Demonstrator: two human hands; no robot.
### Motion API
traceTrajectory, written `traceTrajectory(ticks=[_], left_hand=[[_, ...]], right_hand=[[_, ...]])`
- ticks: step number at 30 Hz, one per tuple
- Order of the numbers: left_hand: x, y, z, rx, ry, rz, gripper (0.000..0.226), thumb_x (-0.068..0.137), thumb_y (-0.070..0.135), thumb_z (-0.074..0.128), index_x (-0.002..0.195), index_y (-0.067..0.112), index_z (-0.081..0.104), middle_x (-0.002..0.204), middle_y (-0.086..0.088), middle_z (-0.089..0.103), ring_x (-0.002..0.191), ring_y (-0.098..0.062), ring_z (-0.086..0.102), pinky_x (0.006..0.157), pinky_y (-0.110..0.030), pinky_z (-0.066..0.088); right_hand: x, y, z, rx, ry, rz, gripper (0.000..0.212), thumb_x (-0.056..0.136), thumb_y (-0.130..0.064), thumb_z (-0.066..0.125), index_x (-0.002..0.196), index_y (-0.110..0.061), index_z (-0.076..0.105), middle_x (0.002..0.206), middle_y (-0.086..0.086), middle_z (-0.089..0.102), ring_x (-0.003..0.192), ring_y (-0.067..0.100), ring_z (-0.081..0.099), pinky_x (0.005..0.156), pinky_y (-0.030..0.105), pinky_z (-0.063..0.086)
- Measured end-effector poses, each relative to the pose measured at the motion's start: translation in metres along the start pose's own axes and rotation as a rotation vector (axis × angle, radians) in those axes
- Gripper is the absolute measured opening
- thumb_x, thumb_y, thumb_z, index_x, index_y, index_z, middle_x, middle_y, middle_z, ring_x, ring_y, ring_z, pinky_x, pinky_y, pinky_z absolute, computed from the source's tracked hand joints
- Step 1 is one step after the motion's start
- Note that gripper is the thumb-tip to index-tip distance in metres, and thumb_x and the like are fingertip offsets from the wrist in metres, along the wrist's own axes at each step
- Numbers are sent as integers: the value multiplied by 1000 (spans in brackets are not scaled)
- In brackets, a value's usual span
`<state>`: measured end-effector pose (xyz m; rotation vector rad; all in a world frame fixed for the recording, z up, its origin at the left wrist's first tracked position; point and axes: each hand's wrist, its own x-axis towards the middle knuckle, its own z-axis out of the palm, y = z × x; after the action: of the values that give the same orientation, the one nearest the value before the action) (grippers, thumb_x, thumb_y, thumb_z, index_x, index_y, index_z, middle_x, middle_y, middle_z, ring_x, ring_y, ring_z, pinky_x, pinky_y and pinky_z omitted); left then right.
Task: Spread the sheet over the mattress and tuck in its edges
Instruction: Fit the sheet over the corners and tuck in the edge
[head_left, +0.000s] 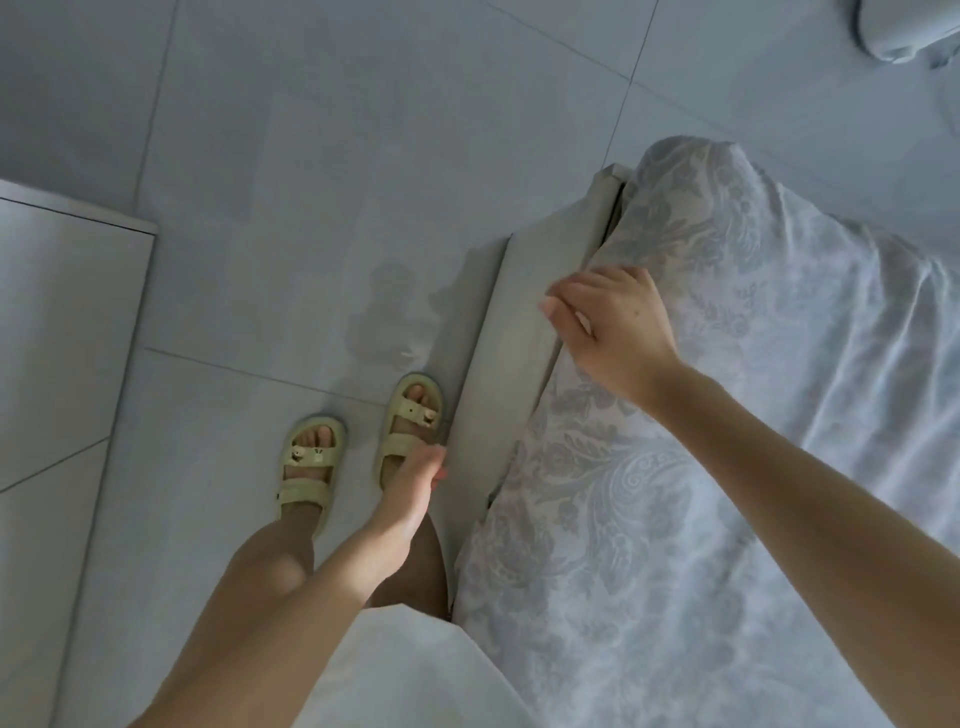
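A white sheet (701, 467) with a grey floral pattern covers the mattress on the right, wrapped round its near corner and lying in wrinkles further right. Beside it runs the beige bed frame (524, 332). My right hand (613, 322) hovers at the mattress's left edge with relaxed fingers, holding nothing. My left hand (415, 483) hangs low beside the frame, fingers loosely extended and empty.
My feet in pale yellow sandals (363, 457) stand on the grey tiled floor (311, 182) close to the frame. A white cabinet (57, 322) stands at the left. A white rounded object (904, 31) shows at the top right corner.
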<state>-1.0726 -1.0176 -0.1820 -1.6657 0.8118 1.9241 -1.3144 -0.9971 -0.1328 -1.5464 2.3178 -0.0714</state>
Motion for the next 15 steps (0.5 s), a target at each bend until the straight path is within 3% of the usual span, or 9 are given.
traceTrajectory(ticks=[5,10,13,15], left_hand=[[-8,-37,-9,65,-135,-9,29,96,33,45,94,20,71,136,3,50,127,-18,44,108,-31,27],[-20,-64,-31,63,-132,33,33,99,33,40,94,20,70,134,-5,53,123,-17,47,110,-33,30],[-26,-79,-35,81,-213,-1,40,100,37,34,90,24,71,139,-4,47,127,-18,43,114,-39,25],[-26,-86,-36,49,-190,-7,41,100,36,35,84,27,71,136,-4,47,122,-18,44,114,-41,25]], right_hand=[[-101,-71,29,68,-200,-101,33,86,-29,43,72,-20,72,82,-7,71,83,18,65,94,35,33],[-165,-126,65,-156,-386,-90,27,78,-28,50,86,-18,74,93,-2,69,96,22,63,108,45,24],[-167,-124,79,-281,-534,-97,16,71,-29,69,79,-17,75,81,0,68,87,24,64,108,53,23],[-159,-122,84,-349,-620,-137,12,66,-30,75,68,-18,75,70,-2,66,79,23,63,104,56,33]])
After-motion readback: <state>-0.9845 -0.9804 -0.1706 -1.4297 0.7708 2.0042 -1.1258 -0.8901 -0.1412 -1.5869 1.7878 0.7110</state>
